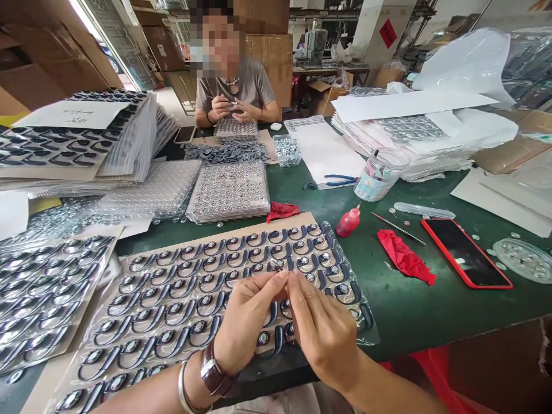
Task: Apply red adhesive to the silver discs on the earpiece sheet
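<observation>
My left hand (252, 310) and my right hand (321, 328) meet fingertip to fingertip, both closed in a pinch. A small dark bit shows at the fingertips, but what it is stays mostly hidden. Beneath them lies a plastic-covered card sheet (181, 333) with rows of black-strapped wristwatches (175, 310) with shiny round faces. A leather-strapped watch (213, 371) and a bangle (185, 385) are on my left wrist. Close by to the right stand a red dropper bottle (348, 222), tweezers (399, 228) and a red cloth (405, 257).
Across the table a person (235, 103) handles a small part. A tray of watch faces (230, 190), a jar (379, 178), blue pliers (340, 179) and a red-cased phone (468, 253) lie around. High stacks of watch sheets (129, 138) rise on both sides.
</observation>
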Demonstrator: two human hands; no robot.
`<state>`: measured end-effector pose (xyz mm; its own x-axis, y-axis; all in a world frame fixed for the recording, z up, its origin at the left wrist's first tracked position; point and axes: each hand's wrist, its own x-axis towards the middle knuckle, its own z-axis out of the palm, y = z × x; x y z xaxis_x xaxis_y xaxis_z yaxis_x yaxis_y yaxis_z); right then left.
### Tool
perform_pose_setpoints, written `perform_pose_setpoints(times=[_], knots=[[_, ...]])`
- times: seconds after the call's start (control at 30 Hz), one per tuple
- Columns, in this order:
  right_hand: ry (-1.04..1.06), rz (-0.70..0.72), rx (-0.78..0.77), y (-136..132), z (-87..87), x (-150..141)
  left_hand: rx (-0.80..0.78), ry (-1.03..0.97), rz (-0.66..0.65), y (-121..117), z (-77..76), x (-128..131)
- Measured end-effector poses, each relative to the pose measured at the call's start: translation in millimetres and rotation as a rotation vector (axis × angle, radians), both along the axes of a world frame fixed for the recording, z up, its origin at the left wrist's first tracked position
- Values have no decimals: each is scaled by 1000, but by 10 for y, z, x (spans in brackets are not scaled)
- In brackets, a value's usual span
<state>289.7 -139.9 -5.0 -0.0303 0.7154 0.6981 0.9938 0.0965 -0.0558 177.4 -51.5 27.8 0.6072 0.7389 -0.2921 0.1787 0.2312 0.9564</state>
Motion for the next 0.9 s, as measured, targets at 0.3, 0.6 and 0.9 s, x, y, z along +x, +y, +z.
perform_pose_setpoints(times=[0.3, 0.6, 0.9], knots=[[114, 243, -325, 162, 222, 224, 536, 337, -164, 677, 216, -6], [183, 208, -419, 823, 68, 980, 1171, 557, -630, 1530, 188, 37], [128, 359, -425, 1249, -210, 1086, 1518, 593, -786, 1603, -160, 152]])
